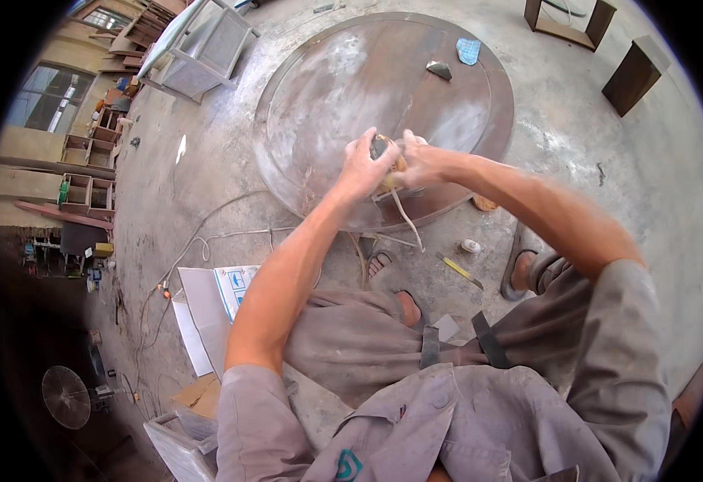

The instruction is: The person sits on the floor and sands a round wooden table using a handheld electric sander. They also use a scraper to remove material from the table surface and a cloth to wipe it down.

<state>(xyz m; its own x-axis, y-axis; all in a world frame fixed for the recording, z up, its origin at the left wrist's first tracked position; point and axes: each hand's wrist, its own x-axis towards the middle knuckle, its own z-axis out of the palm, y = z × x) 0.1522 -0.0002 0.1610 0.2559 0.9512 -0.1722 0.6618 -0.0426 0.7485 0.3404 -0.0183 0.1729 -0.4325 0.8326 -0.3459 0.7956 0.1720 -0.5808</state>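
A large round brown wooden tabletop (303, 88), streaked with pale dust, lies in front of me. Over its near part, my left hand (364, 167) grips a small yellow-and-black power sander (383, 149), mostly covered by my fingers. My right hand (424, 163), slightly blurred, closes on the sander's right side. A pale cord (407, 218) hangs from beneath the tool toward the floor. Farther back on the tabletop rest a dark wedge-shaped piece (439, 70) and a crumpled blue sheet (469, 51).
Near my sandalled feet lie a yellow utility knife (460, 271) and a small white bottle (470, 246). Cables (207, 239) trail over the floor at left, beside an opened carton (204, 309). A grey frame stand (198, 52) and a brown wooden box (634, 76) stand farther off.
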